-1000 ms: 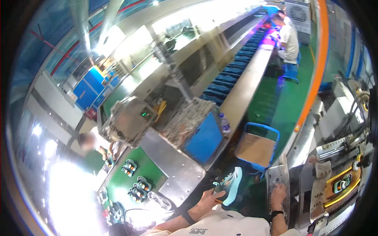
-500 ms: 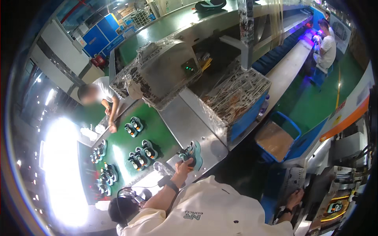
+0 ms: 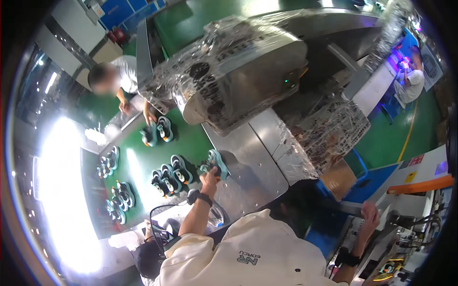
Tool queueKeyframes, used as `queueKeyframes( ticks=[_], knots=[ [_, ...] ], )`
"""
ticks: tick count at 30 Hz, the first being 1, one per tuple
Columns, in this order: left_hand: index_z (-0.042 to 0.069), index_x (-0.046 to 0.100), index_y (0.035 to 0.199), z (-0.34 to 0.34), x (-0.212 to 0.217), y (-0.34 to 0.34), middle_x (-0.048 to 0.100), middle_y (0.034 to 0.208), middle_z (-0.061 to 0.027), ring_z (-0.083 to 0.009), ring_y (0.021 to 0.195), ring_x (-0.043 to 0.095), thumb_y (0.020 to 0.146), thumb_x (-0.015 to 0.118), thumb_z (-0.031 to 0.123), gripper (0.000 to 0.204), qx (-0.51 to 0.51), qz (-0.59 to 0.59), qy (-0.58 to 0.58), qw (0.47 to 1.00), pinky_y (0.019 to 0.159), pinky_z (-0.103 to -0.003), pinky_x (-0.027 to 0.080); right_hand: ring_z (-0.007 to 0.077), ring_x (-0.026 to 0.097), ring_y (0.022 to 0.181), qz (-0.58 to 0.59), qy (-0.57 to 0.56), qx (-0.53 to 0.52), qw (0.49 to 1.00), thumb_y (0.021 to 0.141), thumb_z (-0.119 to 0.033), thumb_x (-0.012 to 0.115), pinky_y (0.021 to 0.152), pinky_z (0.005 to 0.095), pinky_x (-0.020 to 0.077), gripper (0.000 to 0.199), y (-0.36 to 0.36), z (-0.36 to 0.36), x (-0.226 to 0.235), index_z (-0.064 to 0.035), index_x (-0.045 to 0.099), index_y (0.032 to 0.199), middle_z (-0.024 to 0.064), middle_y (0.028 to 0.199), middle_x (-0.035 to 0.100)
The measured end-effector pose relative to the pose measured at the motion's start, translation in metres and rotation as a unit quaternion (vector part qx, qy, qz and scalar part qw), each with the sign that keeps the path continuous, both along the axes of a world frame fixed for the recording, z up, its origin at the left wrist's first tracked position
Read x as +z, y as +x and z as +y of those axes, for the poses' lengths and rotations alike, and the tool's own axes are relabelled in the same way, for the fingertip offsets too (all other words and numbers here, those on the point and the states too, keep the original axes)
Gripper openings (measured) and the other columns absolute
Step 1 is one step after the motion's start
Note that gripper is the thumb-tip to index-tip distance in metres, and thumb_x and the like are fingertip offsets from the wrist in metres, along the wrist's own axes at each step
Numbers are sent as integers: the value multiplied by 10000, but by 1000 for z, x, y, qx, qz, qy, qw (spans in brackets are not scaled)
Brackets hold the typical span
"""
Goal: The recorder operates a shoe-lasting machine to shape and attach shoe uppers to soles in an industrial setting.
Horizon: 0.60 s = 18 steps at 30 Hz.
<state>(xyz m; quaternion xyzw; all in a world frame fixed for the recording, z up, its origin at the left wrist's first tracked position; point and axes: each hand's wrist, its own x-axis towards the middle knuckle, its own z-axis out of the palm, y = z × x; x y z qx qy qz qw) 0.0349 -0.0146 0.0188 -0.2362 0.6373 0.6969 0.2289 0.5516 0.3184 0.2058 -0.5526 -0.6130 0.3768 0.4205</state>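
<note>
Teal shoe (image 3: 215, 164) in left hand (image 3: 208, 177)

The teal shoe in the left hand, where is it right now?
In the head view the teal shoe sits left of centre in the left hand, at the green belt's edge beside the steel table, right of the paired shoes.

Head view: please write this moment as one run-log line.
left hand: grips teal shoe pair over green conveyor belt | right hand: on grey machine edge
</note>
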Motion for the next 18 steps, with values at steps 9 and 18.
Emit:
queueKeyframes(
  ticks=[9, 18],
  knots=[
    [-72, 604, 983, -34, -62, -110, 643, 846, -131, -235, 692, 636, 754, 757, 242, 418, 21, 92, -114, 989, 558, -352, 504, 423, 649, 841, 314, 72, 535, 781, 942, -303, 528, 833, 450, 541, 374, -328, -158, 225, 69, 556, 947, 265, 1037, 655],
    [-82, 403, 1352, -95, -172, -71, 563, 1221, -271, -393, 1131, 552, 798, 711, 256, 718, -11, 188, -289, 939, 998, -416, 417, 336, 594, 585, 420, -88, 446, 786, 915, -144, 577, 626, 393, 559, 295, -440, -251, 260, 103, 457, 808, 282, 784, 578]
  ],
)
